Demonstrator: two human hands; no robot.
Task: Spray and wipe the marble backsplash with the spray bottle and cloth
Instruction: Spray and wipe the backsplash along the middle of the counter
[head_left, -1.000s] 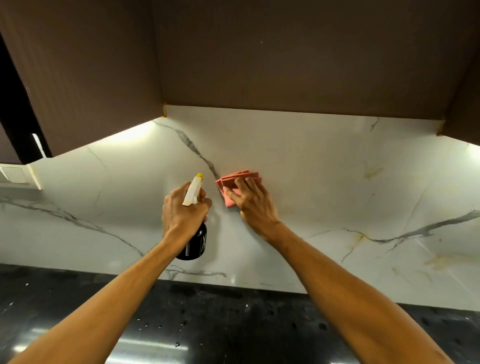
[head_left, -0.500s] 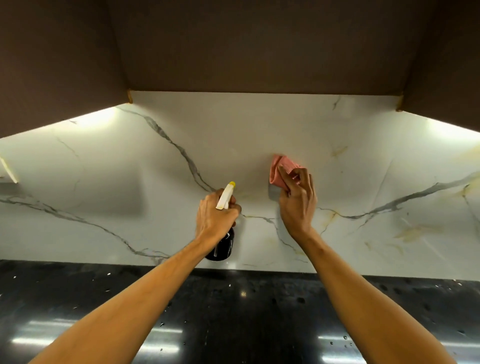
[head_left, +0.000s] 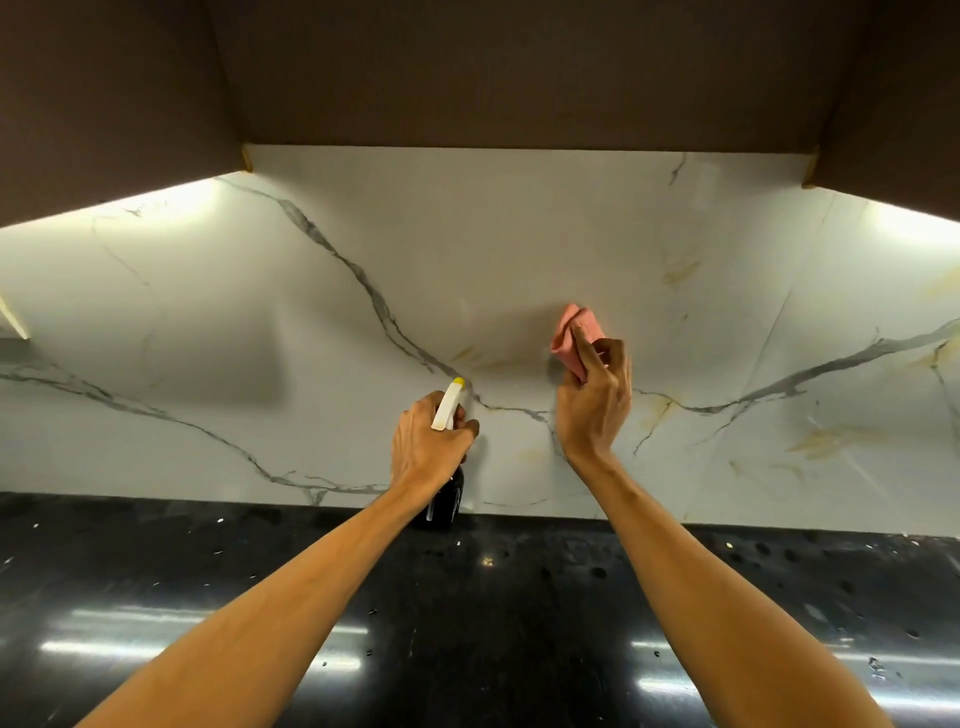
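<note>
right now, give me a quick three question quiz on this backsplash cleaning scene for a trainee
1. True or false: the left hand grips the spray bottle.
2. Where is the pink cloth? A) draped over the bottle B) bunched in the right hand C) in the left hand
3. Fill in: the bottle's nozzle tip is coloured ____.
Key: 1 true; 2 B; 3 yellow
</note>
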